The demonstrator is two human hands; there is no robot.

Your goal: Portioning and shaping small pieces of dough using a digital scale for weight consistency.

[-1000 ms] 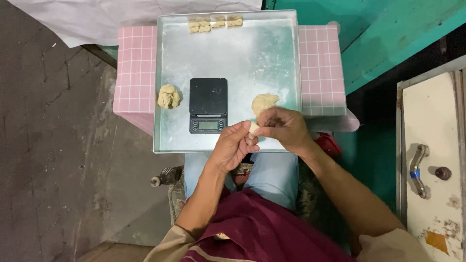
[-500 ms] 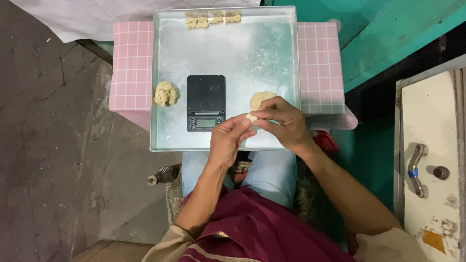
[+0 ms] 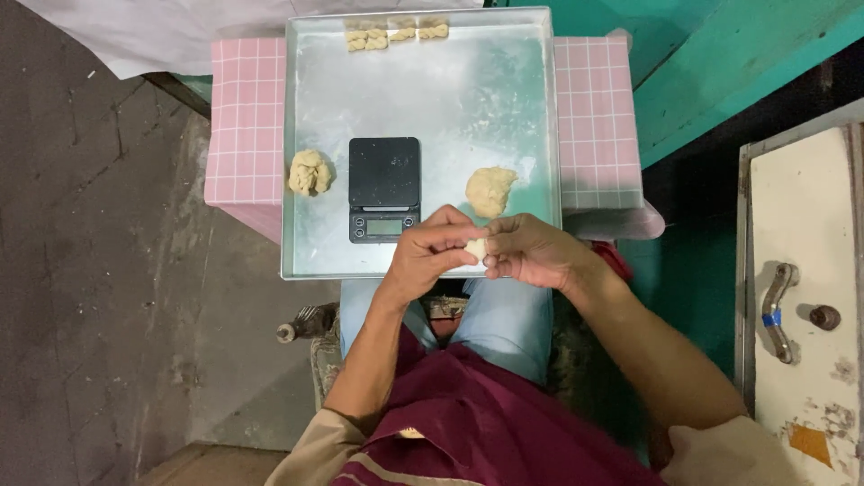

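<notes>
Dough piece (image 3: 475,247) pinched between both hands (two lumps (image 3: 490,190) on tray (image 3: 540,135)).

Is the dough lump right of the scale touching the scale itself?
Apart. The head view shows bare tray metal between the right dough lump and the black scale.

Black scale (image 3: 384,187) on metal tray (image 3: 504,117)

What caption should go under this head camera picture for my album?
Left hand and right hand pinch a small pale dough piece over a square metal tray beside a black digital scale.
</notes>
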